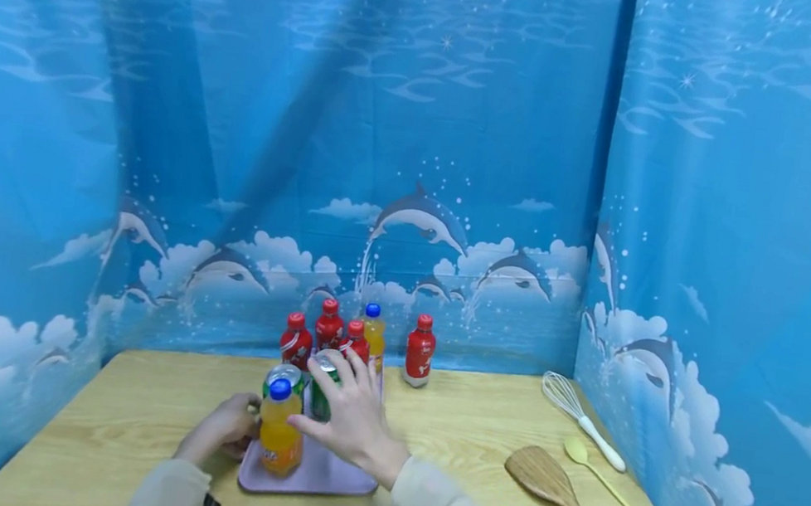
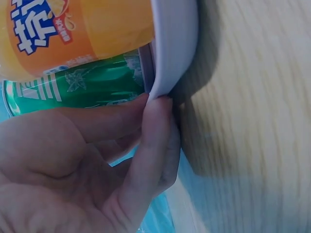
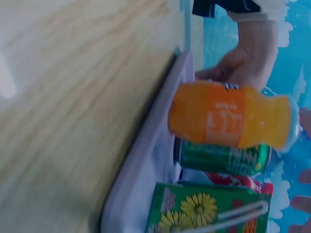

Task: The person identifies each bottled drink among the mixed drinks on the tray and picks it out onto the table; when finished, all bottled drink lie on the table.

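A lilac tray (image 1: 327,482) lies on the table, loaded with drinks. My left hand (image 1: 223,428) is at its left side; in the left wrist view the thumb and fingers pinch the tray's rim (image 2: 177,43). At the front left of the tray stands an orange soda bottle (image 1: 280,431) with a blue cap, and behind it a green can (image 1: 275,373). My right hand (image 1: 353,414) reaches over the tray with spread fingers, its thumb beside the bottle and its fingers over another silver-topped green can (image 1: 321,398). In the right wrist view, a green drink carton (image 3: 194,206) with yellow flowers and a straw stands beside them.
Three red bottles (image 1: 296,342) and another orange bottle (image 1: 373,329) stand at the back. Right of them is a lone red bottle (image 1: 420,351). A whisk (image 1: 585,420), a pale green spoon (image 1: 578,450) and a wooden spatula (image 1: 541,473) lie along the right side.
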`<state>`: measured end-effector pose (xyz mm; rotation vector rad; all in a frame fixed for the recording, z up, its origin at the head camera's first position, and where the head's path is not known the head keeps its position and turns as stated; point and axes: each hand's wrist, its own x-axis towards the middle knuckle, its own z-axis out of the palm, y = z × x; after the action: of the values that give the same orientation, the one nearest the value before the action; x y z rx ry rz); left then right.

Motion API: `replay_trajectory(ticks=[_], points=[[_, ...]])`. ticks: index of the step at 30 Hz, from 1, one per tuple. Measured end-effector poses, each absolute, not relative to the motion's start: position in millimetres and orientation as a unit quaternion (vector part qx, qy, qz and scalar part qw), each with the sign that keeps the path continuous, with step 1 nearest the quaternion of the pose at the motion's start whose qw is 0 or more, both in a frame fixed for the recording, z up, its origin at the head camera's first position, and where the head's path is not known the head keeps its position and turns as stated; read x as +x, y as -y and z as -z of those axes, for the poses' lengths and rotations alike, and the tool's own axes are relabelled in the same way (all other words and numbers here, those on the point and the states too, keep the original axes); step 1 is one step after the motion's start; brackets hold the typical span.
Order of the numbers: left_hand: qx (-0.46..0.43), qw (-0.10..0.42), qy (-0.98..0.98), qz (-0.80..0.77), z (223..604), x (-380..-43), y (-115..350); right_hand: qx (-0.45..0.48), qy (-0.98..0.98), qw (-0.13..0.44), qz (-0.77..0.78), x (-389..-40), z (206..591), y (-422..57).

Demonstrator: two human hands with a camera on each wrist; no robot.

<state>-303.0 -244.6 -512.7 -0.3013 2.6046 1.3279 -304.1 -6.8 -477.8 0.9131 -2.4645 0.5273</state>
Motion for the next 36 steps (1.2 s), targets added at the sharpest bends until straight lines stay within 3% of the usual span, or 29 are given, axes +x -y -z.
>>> replay_trajectory(ticks=[13,30,36], points=[[-0.096,0.099,-0.887,-0.441,513.5,-304.6,243.1,0.348,0.896,0.233,-0.15,-294.6,490.4,29.0],[-0.083,0.074,-0.887,-0.448,516.8,-301.4,244.2,0.378,0.862,0.251,-0.227,-291.0,492.8,30.0],[-0.083,0.079,-0.89,-0.441,515.3,-303.4,245.2,0.385,0.85,0.223,-0.282,-285.5,484.8,26.1]])
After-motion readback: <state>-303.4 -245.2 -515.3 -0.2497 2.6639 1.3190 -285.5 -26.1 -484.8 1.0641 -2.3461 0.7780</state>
